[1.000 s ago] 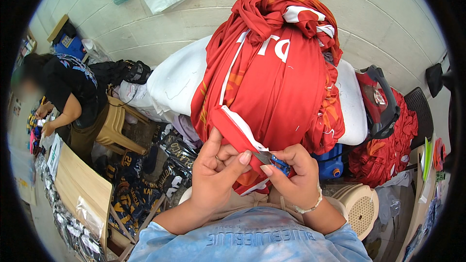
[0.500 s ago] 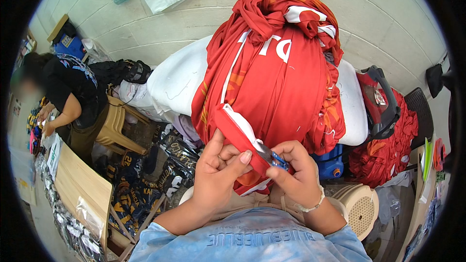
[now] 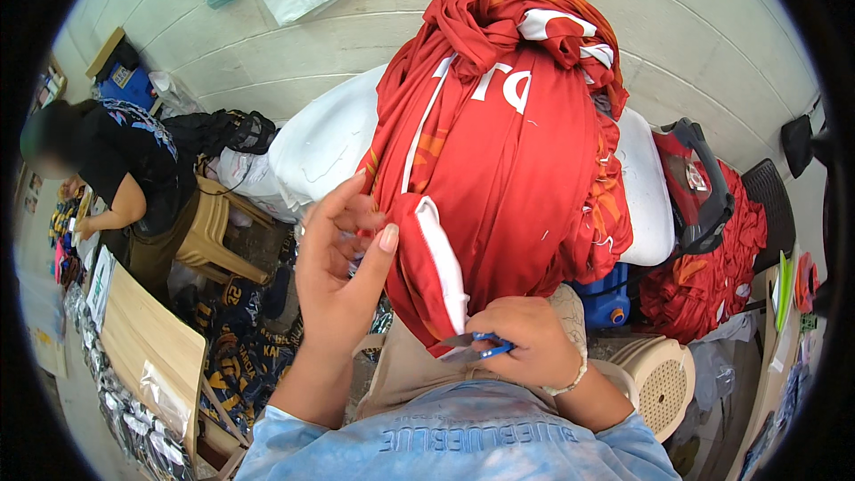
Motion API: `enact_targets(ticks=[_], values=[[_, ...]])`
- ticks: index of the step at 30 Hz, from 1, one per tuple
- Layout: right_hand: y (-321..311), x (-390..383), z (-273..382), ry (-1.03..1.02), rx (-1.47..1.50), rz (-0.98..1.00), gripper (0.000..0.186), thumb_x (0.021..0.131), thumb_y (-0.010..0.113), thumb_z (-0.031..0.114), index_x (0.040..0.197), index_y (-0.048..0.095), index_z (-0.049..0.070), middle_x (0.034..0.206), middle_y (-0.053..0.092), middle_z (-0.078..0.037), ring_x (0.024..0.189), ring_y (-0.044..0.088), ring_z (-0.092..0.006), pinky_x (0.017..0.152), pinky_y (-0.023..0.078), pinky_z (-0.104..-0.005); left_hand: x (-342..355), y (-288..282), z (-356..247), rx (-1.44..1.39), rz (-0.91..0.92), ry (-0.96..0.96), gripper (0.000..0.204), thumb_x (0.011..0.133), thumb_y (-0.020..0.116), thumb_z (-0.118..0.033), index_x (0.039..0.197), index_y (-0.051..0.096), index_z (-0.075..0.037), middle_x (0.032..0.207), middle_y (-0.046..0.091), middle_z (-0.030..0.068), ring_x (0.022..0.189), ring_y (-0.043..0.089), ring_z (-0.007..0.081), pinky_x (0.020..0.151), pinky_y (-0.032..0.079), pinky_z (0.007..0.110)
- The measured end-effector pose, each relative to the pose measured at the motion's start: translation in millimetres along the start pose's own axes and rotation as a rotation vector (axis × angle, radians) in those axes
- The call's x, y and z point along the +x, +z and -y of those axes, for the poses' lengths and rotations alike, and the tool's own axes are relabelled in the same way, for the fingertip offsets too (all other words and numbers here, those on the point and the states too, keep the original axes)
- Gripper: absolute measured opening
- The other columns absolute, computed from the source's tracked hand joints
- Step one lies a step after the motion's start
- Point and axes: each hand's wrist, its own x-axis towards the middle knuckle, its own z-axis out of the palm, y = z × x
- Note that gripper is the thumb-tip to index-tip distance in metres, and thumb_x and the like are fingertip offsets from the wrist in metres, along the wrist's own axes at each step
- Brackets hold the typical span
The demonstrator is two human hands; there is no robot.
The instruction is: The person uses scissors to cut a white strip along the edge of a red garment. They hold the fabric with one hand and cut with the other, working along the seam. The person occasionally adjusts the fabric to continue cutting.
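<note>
Red cloth [image 3: 525, 169] with orange patterning, big bunched heap, centre, draped over a white padded board [image 3: 325, 147] and hanging down its near side toward the person's lap; white strip [image 3: 443, 258] runs along the folded near edge of the cloth; left hand [image 3: 337, 276] raised just left of that edge, wide, fingers spread and partly blurred, thumb tip close to the red fold, contact can't be told; right hand [image 3: 533, 343] curled around blue-handled snips [image 3: 494, 346], nearer the person, blades pointing left at the lower end of the strip; whether blades touch fabric, can't tell; light bracelet [image 3: 572, 374] on right wrist; right side: beige stool [image 3: 668, 383] near, blue container [image 3: 607, 298] below the board, second red heap [image 3: 704, 281] farther right; left side: wooden panel [image 3: 147, 338] near, dark garments [image 3: 245, 330] low beside it, beige plastic chair [image 3: 214, 236] beyond; far left, co-worker [image 3: 134, 165] in black top, bent over small colourful items [image 3: 64, 236]; pale block wall [image 3: 383, 0] at far side.
</note>
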Motion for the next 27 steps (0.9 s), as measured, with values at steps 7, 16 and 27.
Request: enact_targets(ticks=[7,16,27], values=[[22,-3,6,-0.12,-0.047,0.114,0.02,0.07,0.07,0.011,0.086,0.058,0.01,0.072,0.059,-0.005,0.065,0.06,-0.0224,0.056,0.047,-0.0339,24,-14,-21,0.82,0.464,0.17,0.038,0.075,0.07,-0.023,0.106,0.06,-0.003,0.099,0.062,0.017,0.091,0.059,0.0357,0.075,0.046,0.043],[11,-17,-3,-0.094,0.106,0.276,0.015,0.072,0.069,0.012,0.085,0.061,0.01,0.071,0.059,-0.006,0.062,0.058,-0.0237,0.055,0.046,-0.0338,17,-46,17,0.683,0.708,-0.39,0.028,0.077,0.073,-0.024,0.087,0.064,0.0,0.074,0.065,0.011,0.066,0.061,0.0235,0.065,0.047,0.031],[1,-11,-4,0.33,0.621,-0.194,0.013,0.083,0.07,0.006,0.085,0.057,0.004,0.075,0.057,0.002,0.064,0.046,-0.0018,0.058,0.038,-0.0188,-7,-33,29,-1.188,-0.276,-0.406,0.037,0.094,0.052,-0.03,0.123,0.051,-0.008,0.116,0.06,0.0095,0.109,0.057,0.023,0.095,0.046,0.041]])
